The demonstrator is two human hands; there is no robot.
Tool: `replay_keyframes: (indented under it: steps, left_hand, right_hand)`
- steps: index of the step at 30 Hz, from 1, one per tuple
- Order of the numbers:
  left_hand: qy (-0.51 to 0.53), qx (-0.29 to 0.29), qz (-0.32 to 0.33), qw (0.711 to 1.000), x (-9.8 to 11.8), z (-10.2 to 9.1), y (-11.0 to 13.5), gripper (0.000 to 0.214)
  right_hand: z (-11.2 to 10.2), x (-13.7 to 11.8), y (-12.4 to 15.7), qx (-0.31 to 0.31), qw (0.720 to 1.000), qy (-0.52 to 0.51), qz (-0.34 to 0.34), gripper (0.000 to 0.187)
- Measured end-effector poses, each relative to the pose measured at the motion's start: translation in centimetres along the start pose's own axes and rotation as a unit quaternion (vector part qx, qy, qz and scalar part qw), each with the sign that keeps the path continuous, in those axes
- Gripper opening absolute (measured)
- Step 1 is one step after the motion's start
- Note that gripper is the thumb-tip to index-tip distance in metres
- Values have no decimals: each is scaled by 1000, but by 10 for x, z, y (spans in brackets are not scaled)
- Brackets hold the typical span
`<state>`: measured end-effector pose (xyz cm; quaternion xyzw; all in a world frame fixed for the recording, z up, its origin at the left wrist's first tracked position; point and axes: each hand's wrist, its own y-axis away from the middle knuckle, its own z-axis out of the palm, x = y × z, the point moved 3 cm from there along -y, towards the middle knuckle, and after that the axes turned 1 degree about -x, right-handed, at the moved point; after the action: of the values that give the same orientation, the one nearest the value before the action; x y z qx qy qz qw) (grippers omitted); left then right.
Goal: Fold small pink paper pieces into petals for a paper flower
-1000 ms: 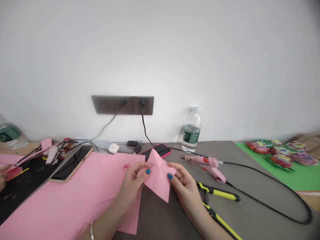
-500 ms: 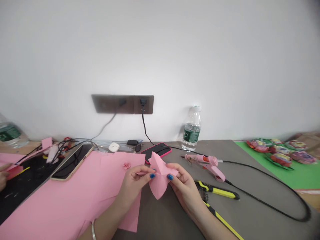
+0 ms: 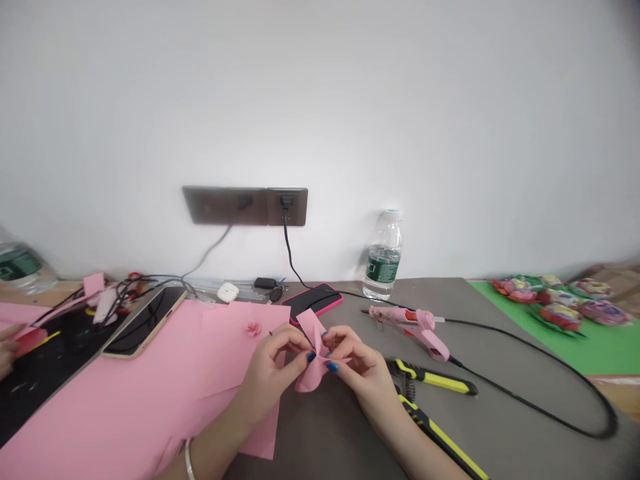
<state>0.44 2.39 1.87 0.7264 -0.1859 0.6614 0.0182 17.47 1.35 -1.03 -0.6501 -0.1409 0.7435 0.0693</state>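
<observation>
Both my hands are raised above the table and close together. My left hand (image 3: pixel 273 365) and my right hand (image 3: pixel 357 365) pinch a small piece of pink paper (image 3: pixel 309 377) between their fingertips, gathering it at the middle. Its ends stick out above and below my fingers. Under my left hand and wrist lies a large pink paper sheet (image 3: pixel 150 380), with a small pink paper rose (image 3: pixel 253 328) on it. My right hand is nearest a pink glue gun (image 3: pixel 413 325) and yellow-and-black pliers (image 3: pixel 430 380).
A phone in a pink case (image 3: pixel 313 301) and a gold-edged phone (image 3: pixel 143 321) lie at the back. A water bottle (image 3: pixel 383 257) stands by the wall. Paper flowers (image 3: pixel 560 313) sit on a green board (image 3: pixel 550 350). A co-worker's hand (image 3: pixel 6 350) is at far left.
My hands have moved closer together. The pink paper, earlier a wider folded shape, is now pinched narrow at its middle.
</observation>
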Motion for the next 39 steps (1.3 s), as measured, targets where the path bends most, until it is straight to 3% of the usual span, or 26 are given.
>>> replay_keyframes:
  steps: [7, 16, 21, 28, 33, 39]
  left_hand:
    - [-52, -46, -30, 997, 8, 9, 4, 5]
    - [13, -85, -73, 994, 2, 12, 6, 13]
    - [-10, -85, -50, 995, 4, 13, 4, 10]
    - [23, -84, -49, 995, 0, 12, 7, 20]
    - [-44, -75, -31, 996, 0, 14, 8, 14]
    - [-42, -42, -67, 996, -3, 8, 4, 17]
  right_hand:
    - [4, -6, 4, 3, 997, 72, -30, 17]
    - [6, -4, 5, -11, 995, 104, 8, 22]
    - [7, 1, 8, -23, 997, 69, 37, 21]
    - [6, -11, 7, -2, 987, 146, -73, 18]
    - [8, -15, 7, -20, 989, 128, -77, 15]
    - [8, -11, 6, -18, 996, 74, -53, 12]
